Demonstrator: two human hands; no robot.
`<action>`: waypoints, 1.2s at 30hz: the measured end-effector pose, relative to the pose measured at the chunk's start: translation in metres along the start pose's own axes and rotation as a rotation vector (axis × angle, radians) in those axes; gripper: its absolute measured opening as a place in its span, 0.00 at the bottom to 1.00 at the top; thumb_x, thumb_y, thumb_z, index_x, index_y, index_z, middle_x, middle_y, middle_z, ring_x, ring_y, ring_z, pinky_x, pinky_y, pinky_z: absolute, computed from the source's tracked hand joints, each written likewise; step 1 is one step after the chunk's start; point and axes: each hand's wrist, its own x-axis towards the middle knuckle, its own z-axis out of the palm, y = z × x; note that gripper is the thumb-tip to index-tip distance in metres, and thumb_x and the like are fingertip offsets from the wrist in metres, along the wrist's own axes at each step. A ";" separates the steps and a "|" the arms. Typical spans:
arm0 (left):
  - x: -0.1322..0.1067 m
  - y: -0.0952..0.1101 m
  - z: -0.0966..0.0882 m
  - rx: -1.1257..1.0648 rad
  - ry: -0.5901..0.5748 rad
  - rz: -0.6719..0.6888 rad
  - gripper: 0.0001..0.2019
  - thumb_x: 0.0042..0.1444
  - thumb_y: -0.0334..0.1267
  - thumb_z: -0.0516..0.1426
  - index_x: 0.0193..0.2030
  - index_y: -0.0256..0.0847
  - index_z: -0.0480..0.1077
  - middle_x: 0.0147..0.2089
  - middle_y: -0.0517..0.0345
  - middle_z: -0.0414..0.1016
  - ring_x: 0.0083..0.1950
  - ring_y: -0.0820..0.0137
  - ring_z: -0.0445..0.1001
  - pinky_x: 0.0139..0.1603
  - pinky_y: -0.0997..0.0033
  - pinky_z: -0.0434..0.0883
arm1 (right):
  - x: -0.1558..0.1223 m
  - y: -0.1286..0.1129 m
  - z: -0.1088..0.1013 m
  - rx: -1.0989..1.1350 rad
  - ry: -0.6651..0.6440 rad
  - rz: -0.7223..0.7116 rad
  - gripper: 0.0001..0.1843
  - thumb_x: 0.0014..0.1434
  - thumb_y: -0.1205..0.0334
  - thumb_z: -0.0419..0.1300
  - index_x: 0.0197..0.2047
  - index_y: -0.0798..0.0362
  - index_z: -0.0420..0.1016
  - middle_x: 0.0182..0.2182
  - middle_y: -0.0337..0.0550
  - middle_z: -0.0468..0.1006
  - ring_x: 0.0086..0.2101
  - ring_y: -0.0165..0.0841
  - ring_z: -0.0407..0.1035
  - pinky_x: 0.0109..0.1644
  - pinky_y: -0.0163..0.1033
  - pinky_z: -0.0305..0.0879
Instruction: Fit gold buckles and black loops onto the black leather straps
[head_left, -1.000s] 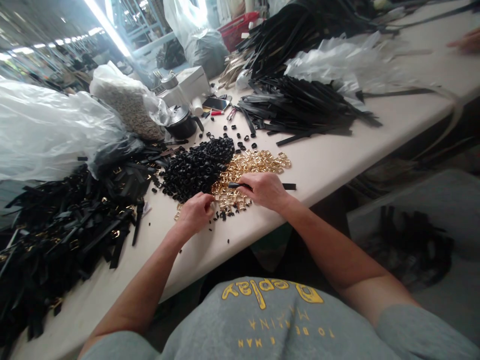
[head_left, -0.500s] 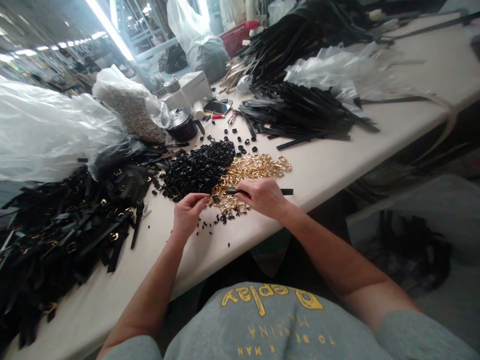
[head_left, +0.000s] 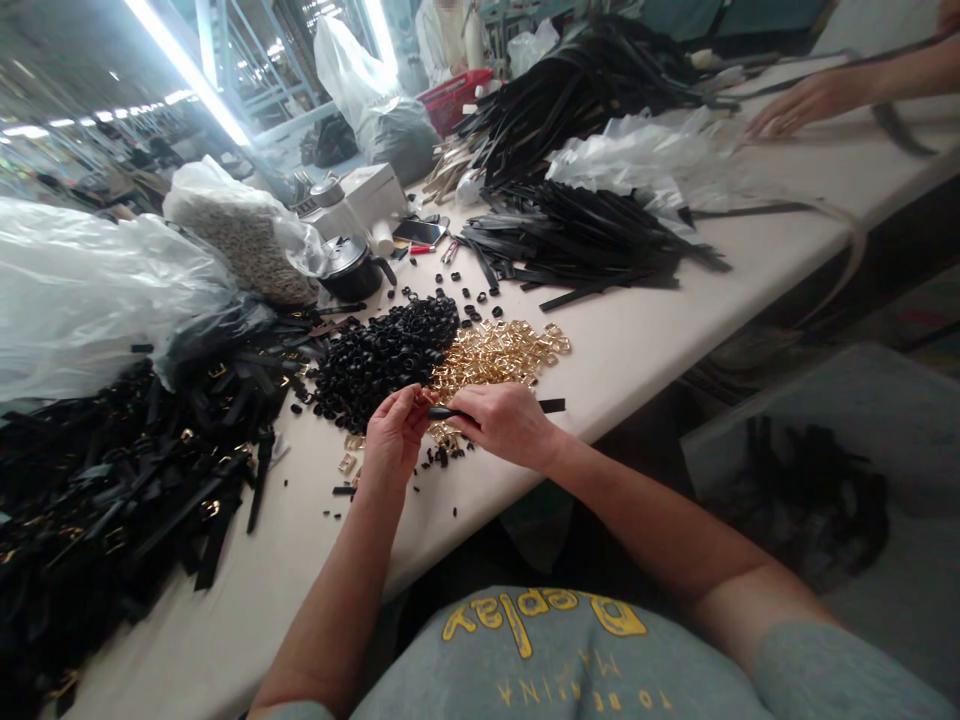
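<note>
My right hand (head_left: 502, 422) is closed around a black strap (head_left: 553, 406), whose folded end sticks out to the left and whose flat end shows at the right. At that left end, my left hand (head_left: 396, 432) pinches what looks like a small gold buckle, partly hidden by the fingers. Just beyond my hands lies a heap of gold buckles (head_left: 499, 352). Left of it sits a pile of small black loops (head_left: 382, 355). A few loose buckles (head_left: 346, 463) and tiny black bits lie near my left wrist.
Buckled black straps (head_left: 157, 470) are heaped at the left, beside clear plastic bags (head_left: 90, 285). A black lidded pot (head_left: 351, 268) and a phone (head_left: 420, 232) stand farther back. Plain black straps (head_left: 577, 235) lie at the back right, where another person's hand (head_left: 817, 100) reaches in.
My left hand has come right to the strap's end, meeting my right hand. Another person's hand has appeared at the upper right. The view has shifted slightly.
</note>
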 end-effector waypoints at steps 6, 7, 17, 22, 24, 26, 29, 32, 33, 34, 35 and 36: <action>-0.002 -0.004 -0.002 -0.037 -0.015 -0.053 0.14 0.45 0.44 0.69 0.35 0.39 0.76 0.36 0.56 0.81 0.41 0.68 0.81 0.45 0.69 0.78 | 0.002 -0.003 0.007 0.002 -0.010 0.026 0.12 0.67 0.55 0.56 0.37 0.53 0.74 0.33 0.41 0.80 0.31 0.30 0.70 0.32 0.36 0.51; -0.002 -0.004 -0.003 -0.022 -0.019 -0.053 0.14 0.46 0.44 0.69 0.36 0.39 0.76 0.37 0.55 0.81 0.42 0.67 0.81 0.46 0.68 0.78 | 0.002 -0.004 0.008 0.007 0.002 0.027 0.12 0.67 0.55 0.56 0.38 0.53 0.74 0.33 0.41 0.80 0.32 0.31 0.70 0.33 0.36 0.51; -0.006 -0.008 0.001 0.024 -0.038 0.004 0.15 0.43 0.45 0.70 0.34 0.39 0.77 0.41 0.54 0.82 0.40 0.70 0.80 0.48 0.68 0.77 | 0.004 -0.006 0.009 -0.053 0.070 0.123 0.09 0.66 0.58 0.56 0.38 0.53 0.74 0.32 0.41 0.79 0.31 0.32 0.71 0.33 0.37 0.52; -0.008 -0.012 0.002 0.137 0.013 0.103 0.13 0.43 0.44 0.70 0.34 0.39 0.79 0.42 0.55 0.81 0.39 0.73 0.77 0.43 0.75 0.74 | 0.003 -0.004 0.009 -0.065 0.086 0.110 0.09 0.66 0.58 0.57 0.38 0.53 0.74 0.32 0.41 0.79 0.32 0.31 0.71 0.33 0.37 0.52; -0.010 -0.014 0.001 0.231 -0.021 0.195 0.11 0.46 0.43 0.69 0.34 0.40 0.79 0.43 0.56 0.80 0.43 0.72 0.77 0.46 0.74 0.73 | 0.002 -0.004 0.009 -0.060 0.087 0.097 0.09 0.66 0.58 0.57 0.38 0.53 0.74 0.32 0.41 0.79 0.32 0.31 0.71 0.33 0.37 0.52; -0.011 -0.015 0.000 0.303 -0.086 0.277 0.09 0.48 0.42 0.68 0.34 0.41 0.80 0.42 0.56 0.80 0.46 0.70 0.76 0.51 0.71 0.72 | 0.002 -0.004 0.009 -0.051 0.084 0.091 0.09 0.66 0.59 0.56 0.37 0.54 0.74 0.32 0.41 0.79 0.32 0.31 0.71 0.33 0.37 0.51; -0.013 -0.013 0.001 0.373 -0.134 0.378 0.06 0.51 0.40 0.66 0.34 0.42 0.80 0.40 0.57 0.79 0.46 0.70 0.75 0.54 0.70 0.70 | 0.003 -0.004 0.007 -0.014 0.068 0.115 0.09 0.66 0.59 0.56 0.38 0.54 0.74 0.32 0.41 0.80 0.32 0.31 0.71 0.33 0.37 0.51; -0.012 -0.010 0.000 0.374 -0.086 0.415 0.06 0.50 0.40 0.67 0.34 0.41 0.80 0.37 0.57 0.79 0.42 0.72 0.74 0.48 0.73 0.70 | 0.004 -0.004 -0.001 0.083 0.015 0.179 0.10 0.65 0.56 0.58 0.42 0.52 0.76 0.34 0.41 0.81 0.32 0.31 0.71 0.34 0.36 0.52; -0.011 -0.008 -0.001 0.354 -0.060 0.408 0.07 0.50 0.40 0.67 0.33 0.41 0.80 0.37 0.58 0.79 0.40 0.73 0.74 0.46 0.74 0.70 | 0.004 -0.003 -0.004 0.120 -0.013 0.201 0.10 0.64 0.55 0.58 0.42 0.52 0.76 0.34 0.41 0.81 0.31 0.31 0.71 0.33 0.36 0.51; -0.010 -0.007 -0.002 0.328 -0.034 0.397 0.08 0.49 0.41 0.68 0.33 0.40 0.80 0.36 0.58 0.79 0.38 0.74 0.74 0.43 0.75 0.70 | 0.004 -0.002 -0.008 0.152 -0.045 0.218 0.10 0.64 0.56 0.58 0.42 0.51 0.77 0.33 0.40 0.81 0.31 0.31 0.70 0.33 0.35 0.51; -0.009 -0.006 -0.003 0.305 -0.012 0.383 0.09 0.47 0.41 0.68 0.33 0.40 0.80 0.35 0.58 0.79 0.36 0.75 0.73 0.41 0.76 0.70 | 0.005 -0.001 -0.012 0.174 -0.079 0.230 0.09 0.63 0.58 0.58 0.40 0.51 0.77 0.32 0.40 0.80 0.30 0.30 0.69 0.33 0.35 0.51; -0.008 -0.006 -0.004 0.284 0.006 0.366 0.10 0.46 0.42 0.69 0.33 0.40 0.80 0.35 0.58 0.79 0.35 0.75 0.73 0.40 0.77 0.69 | 0.005 0.001 -0.016 0.186 -0.106 0.240 0.08 0.62 0.60 0.58 0.38 0.51 0.77 0.30 0.39 0.79 0.29 0.30 0.68 0.33 0.35 0.50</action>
